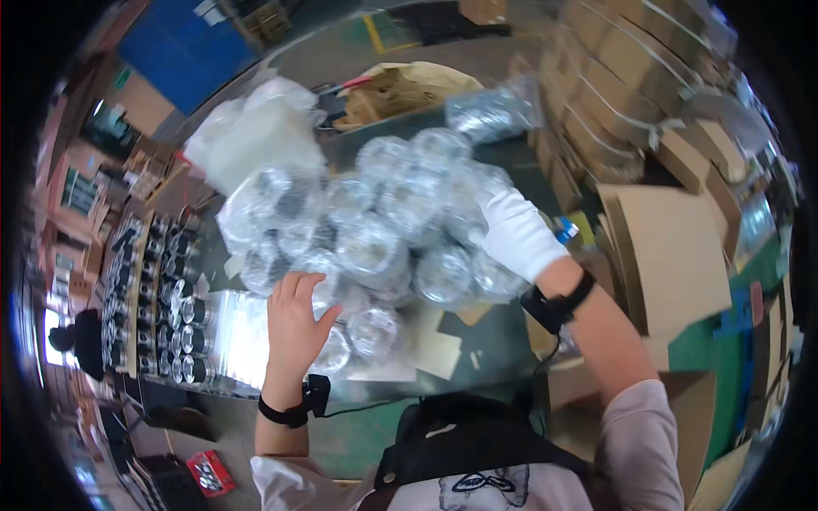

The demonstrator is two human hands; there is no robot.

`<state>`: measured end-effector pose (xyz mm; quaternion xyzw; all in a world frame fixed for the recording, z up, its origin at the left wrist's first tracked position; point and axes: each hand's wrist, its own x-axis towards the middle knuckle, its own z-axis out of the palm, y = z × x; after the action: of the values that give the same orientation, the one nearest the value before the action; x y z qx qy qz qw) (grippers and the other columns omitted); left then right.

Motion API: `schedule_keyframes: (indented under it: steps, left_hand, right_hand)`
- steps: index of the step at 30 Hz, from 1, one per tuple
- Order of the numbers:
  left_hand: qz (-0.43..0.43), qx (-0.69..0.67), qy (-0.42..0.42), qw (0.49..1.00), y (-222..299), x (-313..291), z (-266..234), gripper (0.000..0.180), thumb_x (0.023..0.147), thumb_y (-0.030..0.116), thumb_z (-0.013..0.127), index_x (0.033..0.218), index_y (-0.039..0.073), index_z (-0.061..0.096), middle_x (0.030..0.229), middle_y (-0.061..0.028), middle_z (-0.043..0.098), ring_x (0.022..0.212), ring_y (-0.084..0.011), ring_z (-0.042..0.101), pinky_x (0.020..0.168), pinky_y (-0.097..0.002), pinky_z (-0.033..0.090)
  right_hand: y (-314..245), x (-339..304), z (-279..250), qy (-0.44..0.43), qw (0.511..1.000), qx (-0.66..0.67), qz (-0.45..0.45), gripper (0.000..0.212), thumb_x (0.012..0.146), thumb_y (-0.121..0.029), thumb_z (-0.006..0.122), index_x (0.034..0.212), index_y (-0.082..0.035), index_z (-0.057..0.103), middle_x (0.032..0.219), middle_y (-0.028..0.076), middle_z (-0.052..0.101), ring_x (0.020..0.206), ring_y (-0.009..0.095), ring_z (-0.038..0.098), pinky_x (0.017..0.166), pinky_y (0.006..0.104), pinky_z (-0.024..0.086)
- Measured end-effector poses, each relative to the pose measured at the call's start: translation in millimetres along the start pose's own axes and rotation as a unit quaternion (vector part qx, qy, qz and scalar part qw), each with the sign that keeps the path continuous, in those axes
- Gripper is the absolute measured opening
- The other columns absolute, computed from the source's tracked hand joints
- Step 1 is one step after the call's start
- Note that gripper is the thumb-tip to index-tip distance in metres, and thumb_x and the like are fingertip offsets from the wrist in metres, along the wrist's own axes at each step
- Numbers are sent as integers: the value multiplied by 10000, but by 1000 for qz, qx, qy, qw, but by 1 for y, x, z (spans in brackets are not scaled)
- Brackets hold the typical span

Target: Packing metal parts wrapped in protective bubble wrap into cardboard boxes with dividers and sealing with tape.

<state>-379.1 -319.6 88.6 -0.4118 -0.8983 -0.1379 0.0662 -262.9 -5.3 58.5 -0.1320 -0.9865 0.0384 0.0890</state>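
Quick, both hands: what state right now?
Left hand: open, thumb apart, nothing visibly held.
Right hand: gloved, at the wrapped parts; whether it grips one cannot be told.

This looks like a workshop or factory; a big table (498, 370) has a heap of round things in clear wrap (371, 247); rows of shiny metal parts (170, 311) stand at the left; tied brown boxes (609, 81) are piled at the right; the floor (362, 447) is green.
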Motion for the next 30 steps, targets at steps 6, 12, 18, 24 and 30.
schedule_keyframes:
  steps: [6,12,18,24,30]
  left_hand:
    - [61,109,69,990,-127,91,-11,619,649,147,803,1208,68,549,1253,-114,548,1191,-332,499,918,-464,400]
    - [194,177,15,965,-242,161,46,838,623,481,837,1235,-16,553,1274,-209,554,1221,-397,479,1036,-497,342]
    - [68,-46,-125,989,-200,176,3,405,944,247,642,1170,-85,592,1018,-189,671,916,-278,639,842,-365,493]
    - [-42,-256,-83,962,-51,130,-23,572,937,359,648,1276,-87,535,1203,-173,622,1063,-239,598,929,-357,462]
    - [93,-282,-101,949,209,30,-42,672,835,437,754,1221,-72,546,1081,-146,636,981,-218,617,851,-326,492]
  right_hand:
    - [-16,66,80,-29,993,-70,91,215,728,-221,672,823,-30,703,788,197,691,780,330,703,678,435,559]
    - [55,-65,-22,5,916,253,310,498,761,-383,715,1053,16,654,896,192,702,855,302,687,788,383,533]
    - [77,-347,-143,329,607,623,368,462,863,-218,684,1235,35,574,1047,85,686,932,161,649,834,293,520]
    - [105,-521,-99,209,574,582,537,249,877,-142,661,1067,13,706,1012,72,702,922,154,631,852,303,490]
    - [101,-516,57,-108,694,378,603,383,790,-334,695,975,2,702,907,220,699,830,354,660,808,407,524]
